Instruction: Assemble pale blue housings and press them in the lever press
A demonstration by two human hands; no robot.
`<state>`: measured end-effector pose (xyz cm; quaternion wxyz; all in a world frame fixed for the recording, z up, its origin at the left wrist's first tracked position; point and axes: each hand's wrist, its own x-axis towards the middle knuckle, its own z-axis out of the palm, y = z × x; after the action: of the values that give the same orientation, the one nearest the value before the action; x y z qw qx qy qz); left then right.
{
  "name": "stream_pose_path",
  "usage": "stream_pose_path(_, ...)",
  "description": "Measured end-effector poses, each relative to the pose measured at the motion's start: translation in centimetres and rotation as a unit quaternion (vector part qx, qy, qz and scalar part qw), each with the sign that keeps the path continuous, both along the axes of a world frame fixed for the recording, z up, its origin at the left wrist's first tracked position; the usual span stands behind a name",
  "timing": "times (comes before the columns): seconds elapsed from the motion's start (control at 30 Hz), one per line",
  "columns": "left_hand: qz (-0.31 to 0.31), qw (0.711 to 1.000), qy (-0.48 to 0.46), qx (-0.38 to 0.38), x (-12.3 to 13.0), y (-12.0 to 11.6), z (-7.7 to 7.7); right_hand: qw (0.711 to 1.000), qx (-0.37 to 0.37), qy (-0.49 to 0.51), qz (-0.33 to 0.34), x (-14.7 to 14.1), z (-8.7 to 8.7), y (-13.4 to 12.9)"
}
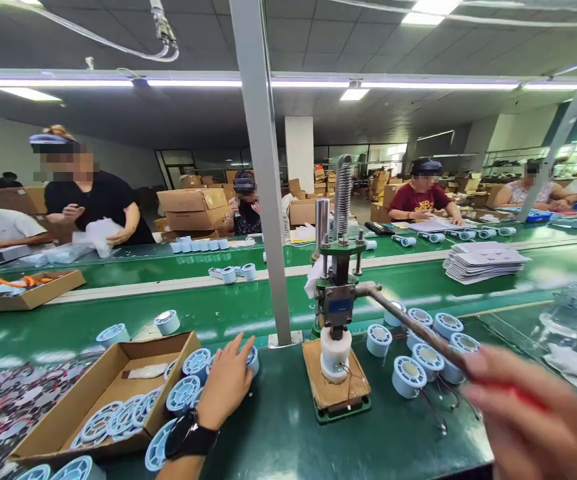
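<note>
My left hand [227,380], with a black watch on its wrist, reaches over blue slotted round housings [183,393] beside a cardboard box. Its fingers are spread, and a housing partly shows under them. On the right, my right hand [533,400] is wrapped round the end of the lever [418,327] of a hand press [339,300]. A white cylindrical piece [336,353] stands under the press ram on a brown pad [313,367], with thin wires beside it. Blue round parts with wires [409,377] stand right of the press.
An open cardboard box [48,430] holds blue rings. Wired discs [13,407] are heaped at the left. A grey post [263,167] rises behind the press. Stacked papers [486,261] lie farther back. Several people sit or stand across the green line.
</note>
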<state>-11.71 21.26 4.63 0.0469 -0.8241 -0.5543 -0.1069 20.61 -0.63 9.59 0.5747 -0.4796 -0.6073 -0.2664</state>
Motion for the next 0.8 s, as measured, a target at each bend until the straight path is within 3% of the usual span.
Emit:
stream_pose_path(0.1,-0.017,0.998,0.056,-0.012,1.1,-0.4,0.0,0.995,0.065,0.031,0.069,1.7,10.8,6.7)
stream_pose_path(0.17,-0.017,0.997,0.079,-0.003,1.5,-1.0,0.3,0.986,0.045,0.063,0.146,2.9,16.1,11.7)
stream_pose_path(0.23,-0.007,0.995,0.096,0.006,1.5,-1.5,0.5,0.979,0.004,0.078,0.188,3.6,18.1,15.4)
stream_pose_path(0.27,0.001,0.994,0.105,0.009,1.4,-1.8,0.4,0.978,-0.012,0.081,0.194,3.5,17.7,16.3)
stream_pose_path(0.33,0.019,0.993,0.118,0.018,0.9,-2.0,0.1,0.979,-0.029,0.092,0.179,2.7,14.0,16.4)
stream_pose_path(0.37,0.028,0.992,0.122,0.021,0.7,-2.1,-0.1,0.98,-0.033,0.108,0.164,1.8,10.8,15.8)
stream_pose_path(0.47,0.033,0.992,0.117,0.022,0.4,-2.2,-0.7,0.972,-0.071,0.196,0.104,-1.9,-0.7,13.4)
stream_pose_path(0.5,0.028,0.993,0.115,0.019,0.4,-2.3,-0.7,0.966,-0.116,0.213,0.093,-3.2,-4.2,13.0)
stream_pose_path(0.57,0.014,0.993,0.115,0.012,0.7,-2.6,-0.5,0.947,-0.181,0.238,0.118,-5.7,-9.4,13.1)
stream_pose_path(0.6,0.011,0.993,0.119,0.008,0.9,-2.8,-0.3,0.939,-0.2,0.249,0.13,-6.7,-10.9,13.5)
stream_pose_path(0.67,0.009,0.992,0.125,0.0,1.1,-3.0,0.0,0.932,-0.198,0.274,0.132,-8.1,-12.1,14.6)
stream_pose_path(0.8,-0.027,0.995,0.091,-0.021,0.4,-2.5,-1.1,0.941,-0.146,0.301,0.048,-8.7,-11.8,15.6)
